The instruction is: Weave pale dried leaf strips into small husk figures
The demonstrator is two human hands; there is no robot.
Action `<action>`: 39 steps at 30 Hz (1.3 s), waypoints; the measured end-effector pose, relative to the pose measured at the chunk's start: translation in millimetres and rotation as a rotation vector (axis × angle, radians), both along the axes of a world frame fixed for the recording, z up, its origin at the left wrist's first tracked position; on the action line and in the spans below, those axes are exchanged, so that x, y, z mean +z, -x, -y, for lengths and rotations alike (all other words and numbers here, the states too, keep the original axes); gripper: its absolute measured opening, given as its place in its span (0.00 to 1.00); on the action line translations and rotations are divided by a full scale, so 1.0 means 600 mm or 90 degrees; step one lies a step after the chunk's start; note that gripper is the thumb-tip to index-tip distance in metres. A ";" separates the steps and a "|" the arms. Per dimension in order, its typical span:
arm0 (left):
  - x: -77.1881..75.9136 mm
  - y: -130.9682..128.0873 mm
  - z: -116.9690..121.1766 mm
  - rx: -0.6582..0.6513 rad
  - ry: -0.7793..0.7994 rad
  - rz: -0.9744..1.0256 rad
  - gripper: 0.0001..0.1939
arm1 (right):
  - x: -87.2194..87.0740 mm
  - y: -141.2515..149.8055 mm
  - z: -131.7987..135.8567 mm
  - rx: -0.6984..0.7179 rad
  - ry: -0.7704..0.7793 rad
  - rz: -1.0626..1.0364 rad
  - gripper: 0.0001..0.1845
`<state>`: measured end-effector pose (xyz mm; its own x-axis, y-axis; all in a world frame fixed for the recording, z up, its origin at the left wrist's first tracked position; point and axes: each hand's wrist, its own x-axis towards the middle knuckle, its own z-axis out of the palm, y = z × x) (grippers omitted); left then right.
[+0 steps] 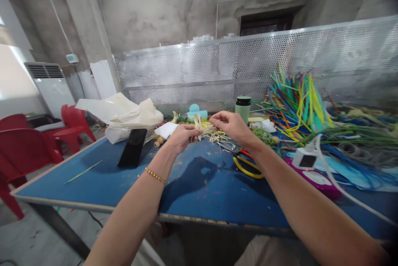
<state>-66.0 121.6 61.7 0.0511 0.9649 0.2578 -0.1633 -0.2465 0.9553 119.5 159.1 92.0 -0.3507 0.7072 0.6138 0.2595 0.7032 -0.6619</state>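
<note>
Both of my arms reach out over a blue table [199, 191]. My left hand [182, 136] is closed around a small bundle of pale straw strips [198, 123] that stick up from its fingers. My right hand [230, 126] is just to the right, fingers curled in a pinch at the strips' loose ends. A gold bead bracelet [154, 175] sits on my left wrist. More pale strip scraps [217, 136] lie on the table under the hands.
A black phone [132, 147] leans on white plastic bags [124, 116] at left. Yellow-handled scissors [248, 166], a green cup [243, 109], a heap of coloured strips [295, 100], a white charger [306, 159] and cable lie at right. Red chairs [27, 145] stand left; a perforated metal screen [255, 67] is behind.
</note>
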 end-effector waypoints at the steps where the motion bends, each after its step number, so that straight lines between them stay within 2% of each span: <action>1: 0.000 0.000 0.000 -0.001 -0.001 0.009 0.09 | 0.000 0.001 0.001 0.007 0.053 -0.041 0.16; 3: -0.001 -0.001 -0.001 -0.007 -0.008 0.024 0.10 | -0.001 0.004 0.002 0.037 0.152 -0.102 0.19; 5: -0.002 -0.002 -0.003 -0.009 -0.019 0.032 0.10 | -0.006 0.007 0.001 0.072 0.198 -0.117 0.20; 9: -0.007 -0.006 -0.005 -0.007 -0.045 0.031 0.11 | -0.019 0.016 -0.001 0.071 0.159 -0.070 0.20; 13: -0.009 -0.008 -0.006 -0.008 -0.083 0.012 0.11 | -0.027 0.024 0.004 0.038 0.132 -0.076 0.15; 20: -0.007 -0.009 -0.005 0.017 -0.114 -0.016 0.11 | -0.021 0.031 0.020 -0.026 0.133 -0.047 0.14; 26: -0.006 -0.015 -0.004 0.073 -0.130 -0.052 0.10 | -0.014 0.035 0.027 -0.043 0.150 -0.054 0.07; 33: -0.005 -0.016 -0.001 0.001 -0.100 0.029 0.12 | -0.020 0.033 0.020 -0.002 0.119 -0.099 0.07; 39: -0.007 -0.017 -0.002 0.018 -0.124 0.012 0.10 | -0.025 0.035 0.014 -0.022 0.142 -0.105 0.06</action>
